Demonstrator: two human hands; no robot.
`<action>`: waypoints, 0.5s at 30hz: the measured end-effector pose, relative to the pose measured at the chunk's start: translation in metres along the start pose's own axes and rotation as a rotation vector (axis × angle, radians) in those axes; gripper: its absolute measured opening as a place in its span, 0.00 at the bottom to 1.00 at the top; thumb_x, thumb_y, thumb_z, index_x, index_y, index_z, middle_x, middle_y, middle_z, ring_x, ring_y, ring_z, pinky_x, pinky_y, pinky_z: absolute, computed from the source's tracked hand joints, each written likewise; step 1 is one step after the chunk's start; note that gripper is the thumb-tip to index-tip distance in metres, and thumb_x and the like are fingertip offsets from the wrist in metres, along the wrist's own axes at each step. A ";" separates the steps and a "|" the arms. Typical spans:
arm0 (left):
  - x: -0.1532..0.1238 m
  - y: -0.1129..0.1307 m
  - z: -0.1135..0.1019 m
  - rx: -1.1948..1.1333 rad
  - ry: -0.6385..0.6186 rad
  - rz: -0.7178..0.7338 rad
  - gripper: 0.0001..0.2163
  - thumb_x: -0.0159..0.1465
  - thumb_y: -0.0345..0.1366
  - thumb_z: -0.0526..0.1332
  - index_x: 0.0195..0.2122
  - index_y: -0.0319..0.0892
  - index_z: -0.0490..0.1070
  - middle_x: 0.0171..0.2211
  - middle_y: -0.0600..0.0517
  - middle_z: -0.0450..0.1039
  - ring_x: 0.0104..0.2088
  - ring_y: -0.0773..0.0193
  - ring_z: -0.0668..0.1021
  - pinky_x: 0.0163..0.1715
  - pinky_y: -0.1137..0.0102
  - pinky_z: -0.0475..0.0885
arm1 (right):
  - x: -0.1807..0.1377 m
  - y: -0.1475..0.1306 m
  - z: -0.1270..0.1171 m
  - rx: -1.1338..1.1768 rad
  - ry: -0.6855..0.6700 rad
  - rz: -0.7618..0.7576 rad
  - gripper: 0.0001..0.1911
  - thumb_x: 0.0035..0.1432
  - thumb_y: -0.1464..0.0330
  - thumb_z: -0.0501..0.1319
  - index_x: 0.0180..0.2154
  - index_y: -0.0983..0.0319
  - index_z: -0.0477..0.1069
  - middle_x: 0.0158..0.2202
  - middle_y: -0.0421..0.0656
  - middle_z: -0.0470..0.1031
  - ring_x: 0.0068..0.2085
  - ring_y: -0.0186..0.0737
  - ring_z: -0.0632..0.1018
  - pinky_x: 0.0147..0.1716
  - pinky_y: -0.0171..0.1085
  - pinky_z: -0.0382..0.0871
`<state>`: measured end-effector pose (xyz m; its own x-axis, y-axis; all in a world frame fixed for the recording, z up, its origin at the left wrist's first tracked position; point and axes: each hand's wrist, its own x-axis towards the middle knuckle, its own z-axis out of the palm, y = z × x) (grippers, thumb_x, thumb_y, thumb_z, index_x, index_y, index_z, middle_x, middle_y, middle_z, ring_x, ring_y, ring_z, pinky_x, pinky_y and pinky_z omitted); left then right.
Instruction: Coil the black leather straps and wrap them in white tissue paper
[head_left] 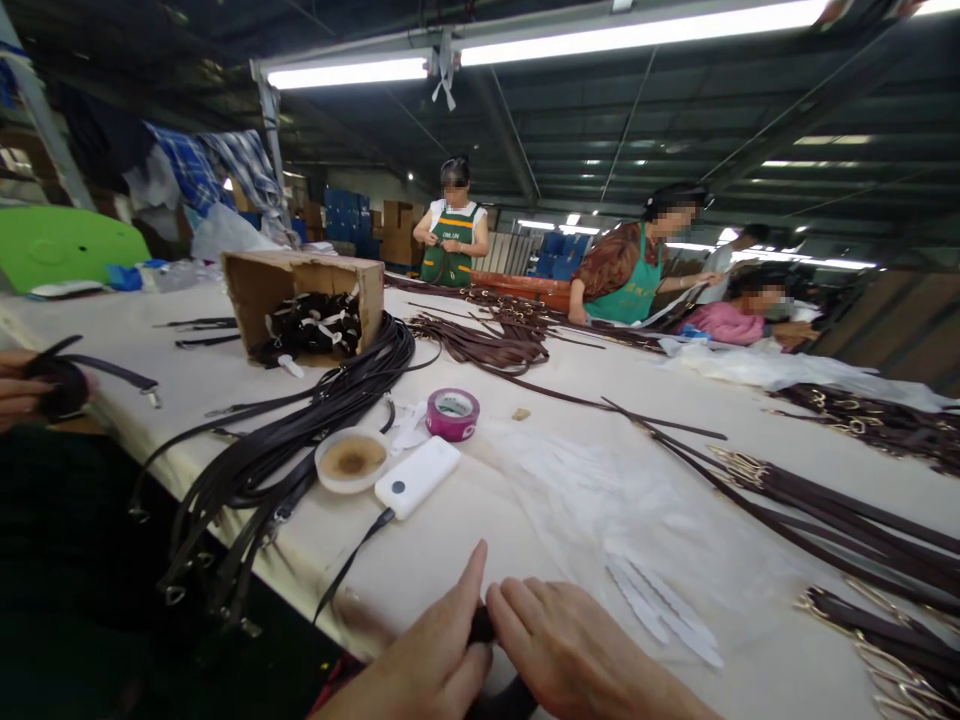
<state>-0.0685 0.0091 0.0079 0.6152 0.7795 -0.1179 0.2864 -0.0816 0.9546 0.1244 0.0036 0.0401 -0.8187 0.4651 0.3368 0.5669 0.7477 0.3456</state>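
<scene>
My left hand (424, 665) and my right hand (574, 650) meet at the near edge of the white table (420, 560), fingertips together. Both pinch a dark leather strap (482, 627) that shows between the fingers and curls below them; most of it is hidden by my hands. A white power bank (416, 477) with a black cable lies just beyond my left hand. Several white paper strips (660, 600) lie to the right of my right hand.
A bundle of dark straps (300, 430) hangs over the left edge. Nearby are a small dish of brown paste (351, 459), a pink tape roll (452, 413) and a cardboard box (300, 290). Buckled brown straps (862, 520) cover the right. Another person's hand (19, 390) holds a coiled strap at far left.
</scene>
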 end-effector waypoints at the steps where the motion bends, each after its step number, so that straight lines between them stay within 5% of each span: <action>1: -0.002 0.003 -0.002 -0.098 -0.005 -0.053 0.34 0.63 0.38 0.53 0.69 0.35 0.43 0.59 0.38 0.63 0.56 0.53 0.69 0.57 0.60 0.61 | -0.002 0.001 -0.001 0.015 0.003 -0.016 0.13 0.60 0.81 0.46 0.35 0.62 0.64 0.25 0.40 0.70 0.22 0.40 0.71 0.19 0.39 0.56; 4: -0.005 0.010 -0.005 -0.415 -0.032 -0.202 0.18 0.62 0.48 0.57 0.46 0.40 0.68 0.33 0.53 0.69 0.33 0.63 0.72 0.33 0.71 0.66 | -0.007 0.002 -0.002 0.038 0.020 -0.042 0.15 0.65 0.80 0.43 0.37 0.63 0.66 0.25 0.40 0.71 0.23 0.39 0.72 0.22 0.38 0.60; 7: -0.004 0.006 -0.003 -0.526 -0.117 -0.225 0.24 0.60 0.59 0.57 0.28 0.39 0.67 0.23 0.57 0.61 0.24 0.69 0.61 0.25 0.74 0.56 | -0.009 0.001 -0.004 0.047 0.055 -0.051 0.14 0.67 0.78 0.44 0.37 0.65 0.67 0.24 0.40 0.71 0.24 0.38 0.73 0.24 0.37 0.62; 10: 0.002 -0.009 0.002 -0.533 -0.219 -0.232 0.28 0.56 0.64 0.58 0.26 0.39 0.68 0.21 0.57 0.59 0.23 0.69 0.58 0.25 0.73 0.53 | -0.008 -0.002 -0.004 0.032 0.145 -0.068 0.17 0.67 0.78 0.44 0.35 0.66 0.69 0.23 0.39 0.70 0.22 0.38 0.72 0.20 0.38 0.60; 15: 0.009 -0.043 0.013 -0.501 -0.215 -0.271 0.32 0.45 0.70 0.62 0.19 0.42 0.60 0.19 0.59 0.52 0.23 0.70 0.55 0.22 0.73 0.52 | -0.012 -0.009 0.003 -0.047 0.155 -0.092 0.13 0.62 0.79 0.50 0.30 0.64 0.68 0.19 0.37 0.67 0.17 0.37 0.68 0.14 0.38 0.55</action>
